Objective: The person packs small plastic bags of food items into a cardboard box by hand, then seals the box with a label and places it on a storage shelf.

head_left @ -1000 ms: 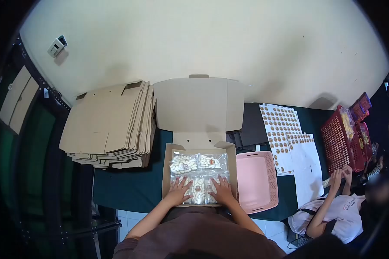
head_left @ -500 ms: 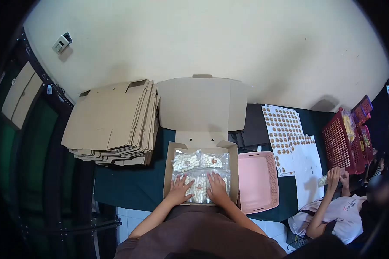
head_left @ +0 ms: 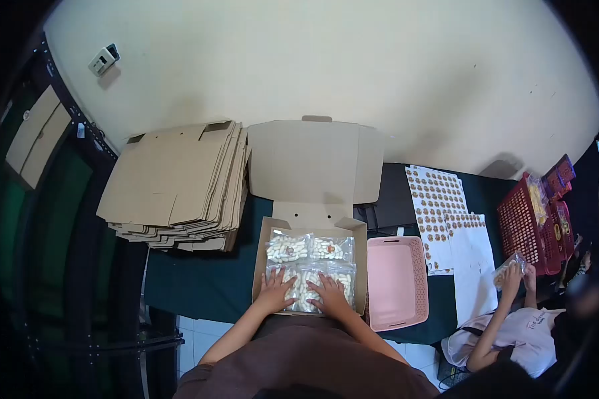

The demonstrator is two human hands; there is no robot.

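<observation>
I count one open box [head_left: 316, 159], at least four bags [head_left: 288, 249] inside, one pink basket [head_left: 394, 282], at least two sticker sheets [head_left: 434, 206].

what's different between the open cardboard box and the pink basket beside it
The cardboard box is plain brown, while the pink basket has a patterned rim. The box has an attached lid standing raised behind it; the basket shows none. The box holds clear bags with both hands resting on them, while no hand touches the basket. Both are roughly rectangular and open-topped.

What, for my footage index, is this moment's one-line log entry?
left hand: spread on front bags | right hand: spread on front bags | carton: lid open | pink basket: right of carton
</observation>
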